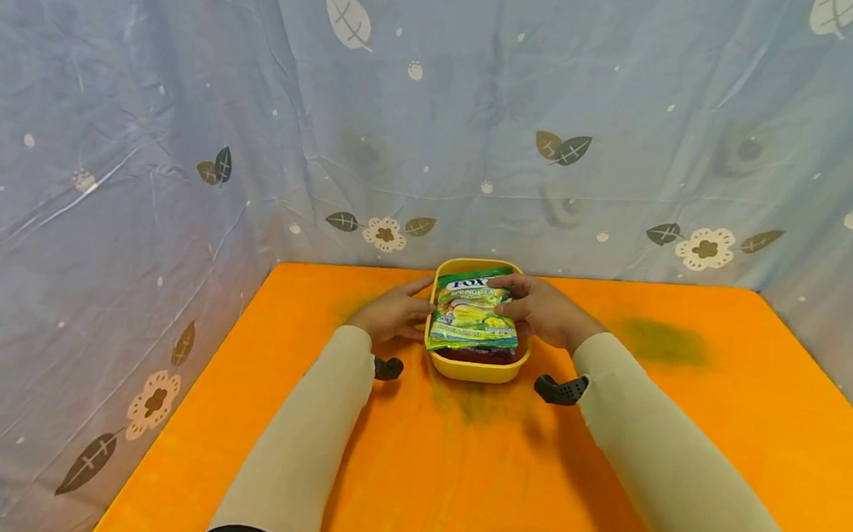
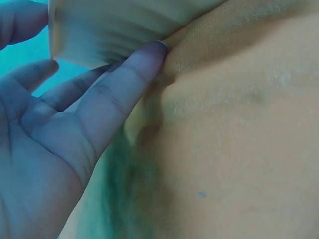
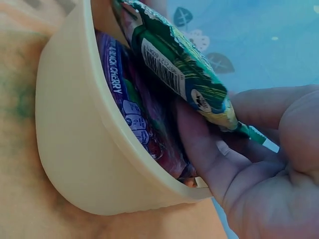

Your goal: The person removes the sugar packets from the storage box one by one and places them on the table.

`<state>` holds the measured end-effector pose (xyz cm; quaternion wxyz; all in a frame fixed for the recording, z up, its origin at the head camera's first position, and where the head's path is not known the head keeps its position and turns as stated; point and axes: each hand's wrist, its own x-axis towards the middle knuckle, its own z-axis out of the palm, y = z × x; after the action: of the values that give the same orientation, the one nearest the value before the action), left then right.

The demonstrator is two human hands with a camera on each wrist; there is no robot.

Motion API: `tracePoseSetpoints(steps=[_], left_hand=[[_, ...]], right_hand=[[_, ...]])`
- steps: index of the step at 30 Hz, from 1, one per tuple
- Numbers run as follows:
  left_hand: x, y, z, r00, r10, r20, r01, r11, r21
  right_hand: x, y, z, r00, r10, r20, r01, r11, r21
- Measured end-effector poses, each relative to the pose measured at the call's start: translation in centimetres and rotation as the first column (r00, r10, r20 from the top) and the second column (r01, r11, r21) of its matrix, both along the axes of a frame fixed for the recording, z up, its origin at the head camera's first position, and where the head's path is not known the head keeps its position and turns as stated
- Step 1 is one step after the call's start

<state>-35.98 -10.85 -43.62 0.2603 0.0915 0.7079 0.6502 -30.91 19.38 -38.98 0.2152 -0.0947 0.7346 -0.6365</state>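
Note:
A yellow tub (image 1: pixel 477 372) stands on the orange tabletop near its back edge. My right hand (image 1: pixel 552 312) pinches the right side of a green packet (image 1: pixel 471 320) lettered "SPRING TEA". In the right wrist view the green packet (image 3: pixel 172 64) is tilted up, with a finger under it and another above. Beneath lies a purple packet (image 3: pixel 132 104) marked "BLACK CHERRY", inside the tub (image 3: pixel 70 124). My left hand (image 1: pixel 393 312) touches the tub's left side with fairly straight fingers. In the left wrist view its thumb (image 2: pixel 119 94) lies along the tub wall (image 2: pixel 109 30).
A pale blue curtain (image 1: pixel 485 95) printed with leaves and flowers hangs behind the table and along its sides. Greenish stains (image 1: pixel 657 341) mark the orange tabletop (image 1: pixel 454 485). A black wrist mount (image 1: pixel 561 389) sticks out from the right sleeve (image 1: pixel 654 434).

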Motion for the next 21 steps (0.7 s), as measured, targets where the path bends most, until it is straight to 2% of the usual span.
tracePoseSetpoints(steps=[12, 21], left_hand=[[0.5, -0.1, 0.6, 0.999, 0.008, 0.046, -0.009, 1.0, 0.022], [0.6, 0.0, 0.4, 0.999, 0.02, 0.05, -0.021, 0.999, 0.028]], right_hand=[[0.0, 0.1, 0.1, 0.993, -0.116, 0.022, 0.117, 0.992, -0.042], [0.1, 2.5, 0.9, 0.98, -0.196, -0.03, 0.195, 0.98, -0.027]])
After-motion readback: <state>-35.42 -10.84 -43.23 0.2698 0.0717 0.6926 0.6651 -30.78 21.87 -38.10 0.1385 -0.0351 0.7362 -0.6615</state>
